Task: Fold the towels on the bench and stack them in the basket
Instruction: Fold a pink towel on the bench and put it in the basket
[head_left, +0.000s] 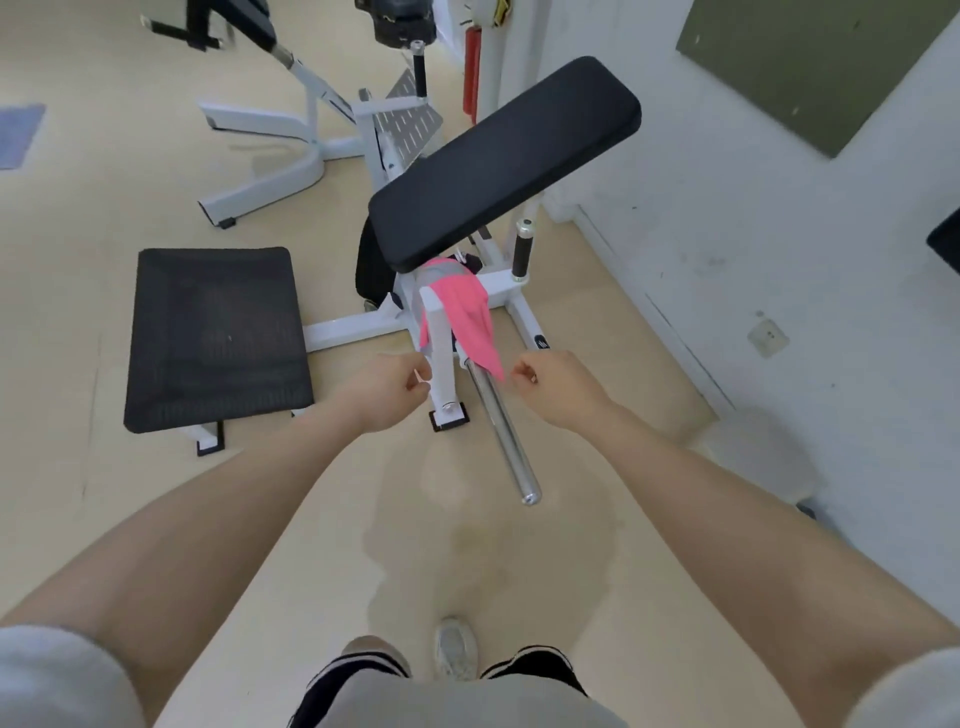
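A pink towel (467, 312) hangs crumpled over the white frame under the black padded bench (504, 161), its lower tip pointing down beside a chrome bar (504, 431). A grey piece of cloth (441, 271) shows just above it under the pad. My left hand (389, 387) is left of the frame post with its fingers curled; a small pale bit shows at the fingertips. My right hand (558, 387) is curled just right of the towel's tip, apart from it. The black mesh basket (218, 338) stands on the floor to the left.
The white wall (753, 260) runs close along the right of the bench. Another white gym machine (291, 156) stands at the back left. The chrome bar sticks out toward me at shin height. My shoe (457, 649) is on the beige floor below.
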